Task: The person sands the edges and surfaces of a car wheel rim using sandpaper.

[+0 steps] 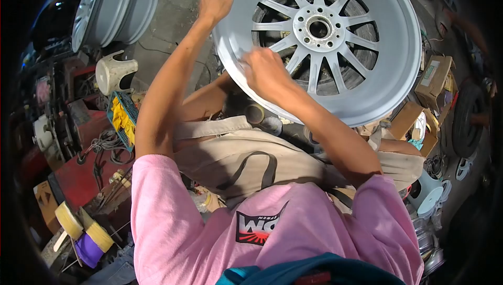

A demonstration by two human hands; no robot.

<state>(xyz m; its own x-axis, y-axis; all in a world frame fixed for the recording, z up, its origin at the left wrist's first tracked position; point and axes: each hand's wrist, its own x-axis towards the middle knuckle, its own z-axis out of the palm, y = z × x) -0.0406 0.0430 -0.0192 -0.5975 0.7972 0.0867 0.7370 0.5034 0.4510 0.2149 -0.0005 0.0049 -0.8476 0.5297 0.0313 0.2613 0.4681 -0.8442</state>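
Observation:
A silver multi-spoke alloy wheel rim (390, 83) lies tilted in front of me above my knees, its hollow barrel side facing up. My left hand (216, 3) grips the rim's upper left edge, the thumb over the lip and the other fingers partly hidden. On the rim's lower left lip, my right hand (264, 71) is closed in a fist against the metal. Motion blurs its fingertips, and whatever they may hold is hidden. Through the spokes, a dark tire (343, 70) shows beneath the rim.
More silver wheels (118, 12) stand at the upper left, near a white plastic stool (115, 72). A blue crate (123, 120) holds yellow cloth. Cardboard boxes (435, 83) and a black tire (468, 120) are at the right. Wide brushes (89, 227) lie lower left.

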